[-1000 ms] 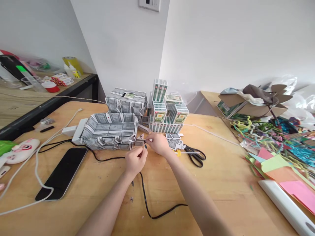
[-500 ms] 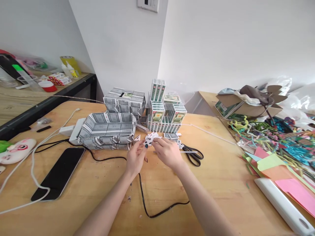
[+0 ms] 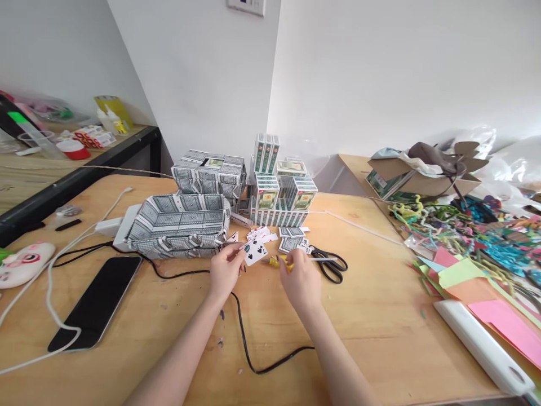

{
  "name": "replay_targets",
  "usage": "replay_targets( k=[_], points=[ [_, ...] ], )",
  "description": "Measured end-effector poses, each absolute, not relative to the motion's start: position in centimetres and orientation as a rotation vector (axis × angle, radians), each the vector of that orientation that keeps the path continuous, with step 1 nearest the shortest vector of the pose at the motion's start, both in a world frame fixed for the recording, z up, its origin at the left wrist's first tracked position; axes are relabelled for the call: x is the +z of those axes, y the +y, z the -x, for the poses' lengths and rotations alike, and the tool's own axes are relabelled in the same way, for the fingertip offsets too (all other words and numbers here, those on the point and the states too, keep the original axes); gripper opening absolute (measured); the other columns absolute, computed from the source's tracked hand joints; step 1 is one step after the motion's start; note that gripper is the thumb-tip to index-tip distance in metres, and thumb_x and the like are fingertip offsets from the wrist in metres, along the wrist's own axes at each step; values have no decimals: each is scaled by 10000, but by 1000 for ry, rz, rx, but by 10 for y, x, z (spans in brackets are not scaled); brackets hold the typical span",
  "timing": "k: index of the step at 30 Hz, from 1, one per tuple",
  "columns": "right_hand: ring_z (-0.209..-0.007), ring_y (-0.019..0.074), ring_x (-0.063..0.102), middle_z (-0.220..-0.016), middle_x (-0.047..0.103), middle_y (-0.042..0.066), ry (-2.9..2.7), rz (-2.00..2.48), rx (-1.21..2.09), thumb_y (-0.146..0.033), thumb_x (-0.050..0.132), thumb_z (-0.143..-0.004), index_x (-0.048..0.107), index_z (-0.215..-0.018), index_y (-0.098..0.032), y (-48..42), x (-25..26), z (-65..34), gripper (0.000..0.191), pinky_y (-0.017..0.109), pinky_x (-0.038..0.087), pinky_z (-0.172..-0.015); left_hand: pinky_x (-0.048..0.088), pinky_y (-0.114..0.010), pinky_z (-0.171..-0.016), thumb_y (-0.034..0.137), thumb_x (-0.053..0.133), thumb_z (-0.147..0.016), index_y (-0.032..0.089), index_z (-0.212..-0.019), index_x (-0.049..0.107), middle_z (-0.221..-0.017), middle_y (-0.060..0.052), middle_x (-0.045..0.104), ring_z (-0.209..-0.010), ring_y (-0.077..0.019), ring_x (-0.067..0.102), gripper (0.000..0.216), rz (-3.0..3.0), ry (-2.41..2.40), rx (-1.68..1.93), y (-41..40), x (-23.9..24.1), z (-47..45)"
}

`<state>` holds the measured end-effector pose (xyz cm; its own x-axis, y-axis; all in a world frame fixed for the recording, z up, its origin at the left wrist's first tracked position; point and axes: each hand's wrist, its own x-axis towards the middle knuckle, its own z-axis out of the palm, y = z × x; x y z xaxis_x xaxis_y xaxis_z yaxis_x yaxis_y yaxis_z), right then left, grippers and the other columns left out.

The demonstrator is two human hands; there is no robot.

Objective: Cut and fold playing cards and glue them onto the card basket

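Note:
A playing card with black spades (image 3: 255, 252) is pinched between the thumb and fingers of my left hand (image 3: 227, 266), face up above the table. Curled fingers of my right hand (image 3: 301, 280) close on a yellow glue gun (image 3: 274, 261), its nozzle pointing left and a pale glue stick (image 3: 324, 259) reaching out to the right. Much of the tool is hidden under that hand. Loose face-up cards (image 3: 260, 233) and face-down cards (image 3: 291, 242) lie just beyond. Black-handled scissors (image 3: 333, 265) rest right of my right hand, partly behind the glue stick.
Behind my left hand stands an open tray-like structure of folded cards (image 3: 181, 220), with a second card structure (image 3: 211, 172) behind it. Stacked card boxes (image 3: 279, 217) rise beside them. A phone (image 3: 97, 304), black cord (image 3: 249, 349), coloured paper (image 3: 469, 276) and pipe cleaners (image 3: 486, 242) surround the workspace.
My right hand has left the cards, moved slightly right and down, and taken hold of the glue gun. One card stays in my left hand; other cards now show on the table.

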<state>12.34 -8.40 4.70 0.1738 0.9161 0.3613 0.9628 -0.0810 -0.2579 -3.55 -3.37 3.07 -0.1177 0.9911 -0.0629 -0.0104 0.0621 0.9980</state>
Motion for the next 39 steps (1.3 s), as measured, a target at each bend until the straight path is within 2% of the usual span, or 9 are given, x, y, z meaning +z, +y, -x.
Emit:
replay_targets(
  k=[3,6,10,16,24,33,39],
  points=[
    [-787,238,566,-786,595,97,-1603,2358,-88,-424,486,-815,511,-828,-160,-92,40,-137,265,293,400,-614,322,-180,-384,333,588,-672,119,-919,653,-445,47,490,-400,-76,431,333,-1119,1302,1251,-32,26,37],
    [-886,291,542,-861,586,147,-1537,2500,7,-531,526,-747,508,-893,-140,-96,30,-141,418,323,417,-628,335,-180,-393,312,558,-692,115,-968,632,-450,47,487,-407,-79,442,347,-1130,1281,1254,-31,22,37],
    [-913,340,530,-880,576,187,-1483,2491,62,-600,547,-679,506,-919,-113,-93,19,-134,544,374,429,-619,414,-199,-452,246,568,-661,133,-861,580,-627,0,604,-452,-76,491,230,-1100,1257,1300,-30,19,36],
    [-839,307,587,-805,623,170,-1458,2343,96,-385,560,-674,541,-861,-112,-85,11,-136,331,372,430,-725,404,-187,-418,263,593,-655,134,-843,569,-752,-39,641,-449,-67,484,229,-1094,1295,1299,-30,20,38],
    [-680,246,618,-732,653,78,-1078,2234,474,-407,522,-639,565,-789,-179,-91,24,-148,277,295,436,-571,397,-191,-424,351,603,-675,133,-844,614,-763,-48,655,-446,-67,471,275,-1138,1338,1314,-29,22,39],
    [-778,253,624,-834,663,77,-1030,2033,459,-403,564,-618,533,-948,-177,-91,26,-141,401,302,452,-658,421,-201,-426,330,595,-680,134,-850,642,-727,-48,657,-477,-95,519,264,-1289,1292,1162,-34,12,33],
    [-761,265,621,-833,660,100,-1061,2078,371,-306,518,-637,484,-1041,-155,-91,21,-145,432,304,442,-614,433,-200,-430,317,598,-675,136,-830,646,-725,-48,657,-501,-109,547,242,-1322,1255,1152,-36,13,31]
  ],
)
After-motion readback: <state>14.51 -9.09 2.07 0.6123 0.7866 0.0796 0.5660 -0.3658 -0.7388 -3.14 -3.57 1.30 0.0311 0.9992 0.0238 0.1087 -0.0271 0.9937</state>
